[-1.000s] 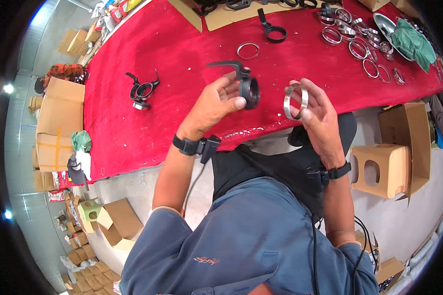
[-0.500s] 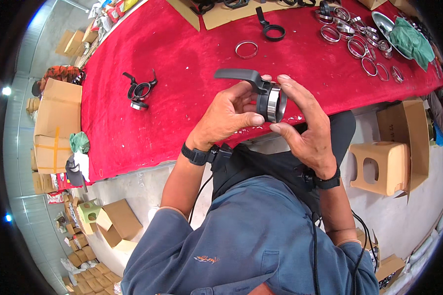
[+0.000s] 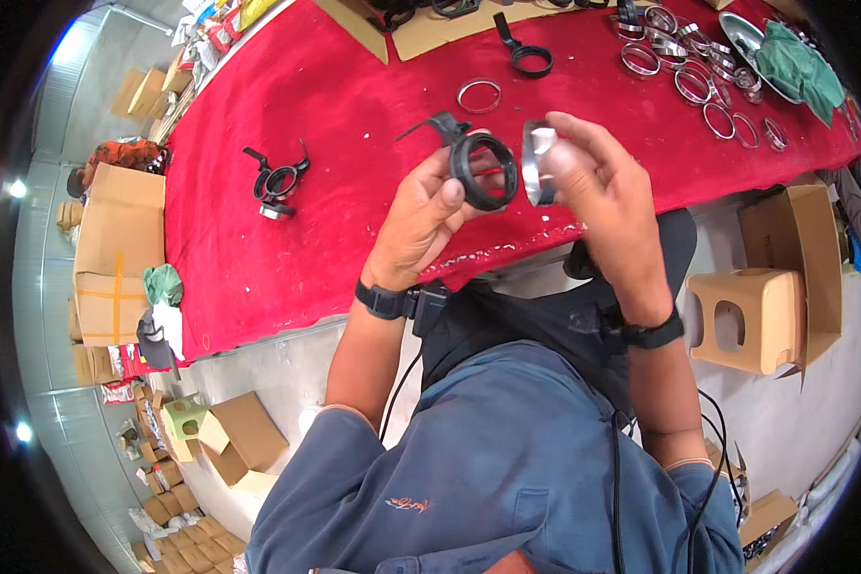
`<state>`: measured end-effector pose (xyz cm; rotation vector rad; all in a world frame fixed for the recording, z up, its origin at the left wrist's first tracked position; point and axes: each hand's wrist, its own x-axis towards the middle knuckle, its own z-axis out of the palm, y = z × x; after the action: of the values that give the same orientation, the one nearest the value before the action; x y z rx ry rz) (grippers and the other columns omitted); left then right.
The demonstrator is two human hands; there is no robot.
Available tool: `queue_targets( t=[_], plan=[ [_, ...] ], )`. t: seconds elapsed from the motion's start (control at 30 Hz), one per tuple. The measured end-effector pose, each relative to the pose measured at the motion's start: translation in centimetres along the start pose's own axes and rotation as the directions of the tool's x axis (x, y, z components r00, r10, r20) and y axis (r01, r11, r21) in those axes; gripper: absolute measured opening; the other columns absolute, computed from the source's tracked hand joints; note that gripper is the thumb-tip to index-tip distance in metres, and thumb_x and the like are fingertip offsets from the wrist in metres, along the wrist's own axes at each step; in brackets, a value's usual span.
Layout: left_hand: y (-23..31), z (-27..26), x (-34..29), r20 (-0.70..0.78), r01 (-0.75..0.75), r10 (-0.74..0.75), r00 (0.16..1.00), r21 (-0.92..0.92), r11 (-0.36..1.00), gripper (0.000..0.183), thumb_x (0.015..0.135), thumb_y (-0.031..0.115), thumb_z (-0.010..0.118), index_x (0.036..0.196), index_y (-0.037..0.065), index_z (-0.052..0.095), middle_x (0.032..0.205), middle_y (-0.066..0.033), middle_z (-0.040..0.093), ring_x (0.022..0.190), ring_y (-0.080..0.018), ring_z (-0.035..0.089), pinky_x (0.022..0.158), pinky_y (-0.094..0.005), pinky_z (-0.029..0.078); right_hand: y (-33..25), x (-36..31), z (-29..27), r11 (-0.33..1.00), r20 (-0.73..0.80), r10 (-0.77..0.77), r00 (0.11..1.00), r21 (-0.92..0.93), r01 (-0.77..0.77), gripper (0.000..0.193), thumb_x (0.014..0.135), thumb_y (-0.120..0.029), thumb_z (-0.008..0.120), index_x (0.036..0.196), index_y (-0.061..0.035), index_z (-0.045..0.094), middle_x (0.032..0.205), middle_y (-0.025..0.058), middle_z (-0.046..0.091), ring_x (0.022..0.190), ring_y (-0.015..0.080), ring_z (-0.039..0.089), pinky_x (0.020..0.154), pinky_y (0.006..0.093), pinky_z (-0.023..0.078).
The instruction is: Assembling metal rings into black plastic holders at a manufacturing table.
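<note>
My left hand (image 3: 419, 215) is closed on a black plastic ring with a handle (image 3: 484, 172), its open side turned to the right. Between the fingers and thumb of my right hand (image 3: 610, 196) is a shiny metal ring (image 3: 532, 163), held a small gap away from the black one. Both are above the near part of a red-covered table (image 3: 354, 182). Beyond them on the cloth lie a thin metal ring (image 3: 478, 96) and another black ring with a handle (image 3: 532, 61).
Several metal rings (image 3: 693, 84) lie at the far right, beside a metal bowl (image 3: 748, 46) with a green cloth (image 3: 800, 75). Black ringed parts (image 3: 279, 180) sit to the left. A tan plastic stool (image 3: 748, 320) and a cardboard box (image 3: 813, 268) stand at the right.
The metal ring has come off the black ring and moved right in my right hand. My left hand has tilted the black ring, so its opening now shows.
</note>
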<state>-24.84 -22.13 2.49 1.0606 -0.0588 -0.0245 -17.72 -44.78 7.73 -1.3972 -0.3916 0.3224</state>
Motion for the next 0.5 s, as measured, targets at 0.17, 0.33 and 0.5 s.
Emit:
queue_targets(
  t=[0.17,0.33,0.5],
  plan=[
    [1.4,1.1,-1.2,0.041,-0.026,0.027,0.999,-0.004,1.000,0.101,0.098,0.054,0.078,0.165,-0.007,0.033,0.154,-0.0278,0.055,0.135,-0.0391,0.063,0.107,-0.0558,0.061,1.0,1.0,-2.6,0.599,0.352,0.158,0.923,0.709,-0.372,0.068,0.117,-0.049,0.043,0.145,0.0121,0.053,0.137,0.0286,0.069,0.124,0.0373,0.073,0.098,0.0399,0.065],
    [2.0,1.6,-1.2,0.061,-0.040,0.037,0.997,0.043,0.998,0.100,0.098,0.055,0.078,0.164,-0.008,0.035,0.153,-0.0271,0.056,0.134,-0.0371,0.064,0.107,-0.0553,0.061,2.2,0.8,-3.2,0.490,0.395,0.129,0.910,0.772,-0.405,0.069,0.117,-0.049,0.044,0.148,0.0117,0.051,0.142,0.0312,0.065,0.129,0.0393,0.070,0.103,0.0439,0.064],
    [1.6,1.7,-0.9,-0.029,-0.008,0.014,0.999,0.174,0.985,0.099,0.095,0.057,0.081,0.160,-0.007,0.043,0.148,-0.0230,0.061,0.131,-0.0304,0.066,0.107,-0.0486,0.060,2.4,0.0,-2.5,0.757,0.246,0.069,0.967,0.619,-0.211,0.062,0.113,-0.036,0.061,0.153,0.0097,0.049,0.146,0.0298,0.063,0.135,0.0383,0.066,0.110,0.0446,0.059]
  ],
)
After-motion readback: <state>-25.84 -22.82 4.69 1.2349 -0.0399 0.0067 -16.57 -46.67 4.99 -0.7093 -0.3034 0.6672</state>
